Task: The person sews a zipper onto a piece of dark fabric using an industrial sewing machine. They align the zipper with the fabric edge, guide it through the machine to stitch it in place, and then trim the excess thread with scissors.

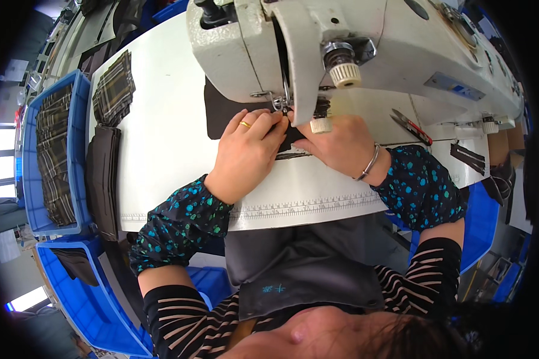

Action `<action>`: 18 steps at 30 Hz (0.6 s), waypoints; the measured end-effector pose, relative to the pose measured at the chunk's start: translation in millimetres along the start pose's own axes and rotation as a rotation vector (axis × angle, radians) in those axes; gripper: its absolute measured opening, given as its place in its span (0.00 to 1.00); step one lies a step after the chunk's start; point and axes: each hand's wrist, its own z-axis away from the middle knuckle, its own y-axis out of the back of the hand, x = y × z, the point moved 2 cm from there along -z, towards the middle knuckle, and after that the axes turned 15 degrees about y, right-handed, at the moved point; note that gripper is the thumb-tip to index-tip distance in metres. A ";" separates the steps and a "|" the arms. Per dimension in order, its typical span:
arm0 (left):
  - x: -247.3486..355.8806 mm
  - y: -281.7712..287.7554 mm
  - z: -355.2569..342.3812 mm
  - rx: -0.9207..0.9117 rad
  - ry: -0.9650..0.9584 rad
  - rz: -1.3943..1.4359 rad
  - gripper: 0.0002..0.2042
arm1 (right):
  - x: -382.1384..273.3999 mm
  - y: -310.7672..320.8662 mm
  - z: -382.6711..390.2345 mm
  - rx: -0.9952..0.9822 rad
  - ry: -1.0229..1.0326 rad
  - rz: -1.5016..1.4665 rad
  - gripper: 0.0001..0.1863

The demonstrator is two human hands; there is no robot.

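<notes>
A dark brown panel of cloth or leather lies flat on the sewing table, partly under the head of a white sewing machine. My left hand, with a ring on one finger, rests over the panel. Its bent fingers are drawn together close to the metal presser foot. From the other side my right hand grips the panel's edge beside the foot, its thumb on the near side. The machine's arm and a knob hide some of the right fingertips, and the needle point cannot be made out.
Red-handled scissors and dark strips lie to the right. At the left are stacked plaid pieces, dark folded pieces and a blue crate with plaid cloth. A printed ruler runs along the table's front edge.
</notes>
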 end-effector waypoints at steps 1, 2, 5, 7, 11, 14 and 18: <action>-1.0 -0.7 0.6 -0.002 0.001 -0.001 0.16 | 0.8 -1.0 -0.2 -0.001 0.002 -0.011 0.18; -1.8 -0.9 0.9 -0.003 0.002 -0.002 0.16 | 1.1 -1.4 -0.3 0.015 -0.007 -0.023 0.18; -2.8 -0.7 0.1 -0.001 0.009 -0.001 0.16 | 3.3 1.3 -2.1 0.104 -0.024 -0.094 0.16; -2.5 -0.7 0.0 0.001 0.009 0.007 0.16 | 8.7 9.6 -3.1 0.218 -0.032 -0.184 0.14; 2.0 1.9 -0.4 0.047 0.038 -0.025 0.15 | 41.1 -17.5 13.7 0.274 -0.499 -1.133 0.12; 1.2 1.3 2.0 0.063 0.055 -0.016 0.15 | 43.6 10.9 6.9 0.327 -0.683 -1.503 0.12; -0.5 -2.4 3.8 0.053 0.044 -0.020 0.17 | 20.3 12.6 -4.2 0.259 -0.244 -0.538 0.10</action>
